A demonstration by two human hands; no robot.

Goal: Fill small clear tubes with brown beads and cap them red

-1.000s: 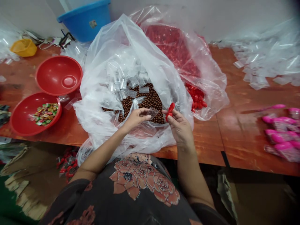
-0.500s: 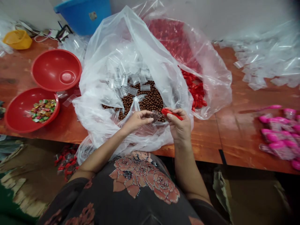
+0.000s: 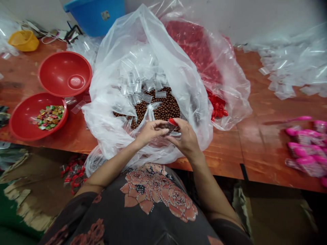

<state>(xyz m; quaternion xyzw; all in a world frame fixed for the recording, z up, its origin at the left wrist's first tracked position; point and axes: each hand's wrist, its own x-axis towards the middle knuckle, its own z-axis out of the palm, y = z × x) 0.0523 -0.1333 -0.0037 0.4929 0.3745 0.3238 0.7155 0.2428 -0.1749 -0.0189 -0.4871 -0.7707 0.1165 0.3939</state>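
Between finger and thumb, my left hand [image 3: 152,132] pinches a small clear plastic container [image 3: 169,127]; its contents are dark and too small to make out. My right hand [image 3: 187,137] is closed around the other end, its fingers at a red plastic cap [image 3: 172,121] that sits at the container's top. Just beyond both hands, brown candy balls [image 3: 167,107] lie inside a large translucent plastic bag [image 3: 104,102]. Several clear containers [image 3: 138,86] are heaped on the balls. Whether the cap is fully seated cannot be seen.
At the left stand two red bowls [image 3: 65,59], one with small wrapped pieces [image 3: 50,116]. Red caps [image 3: 218,107] fill a second bag behind on the right. Pink-capped items [image 3: 305,146] and clear containers [image 3: 288,68] lie on the table's right. A blue tub [image 3: 95,17] stands behind.
My right hand has moved left and brought the red cap onto the clear container in my left hand. The left hand has stayed nearly in place. The view has shifted slightly.
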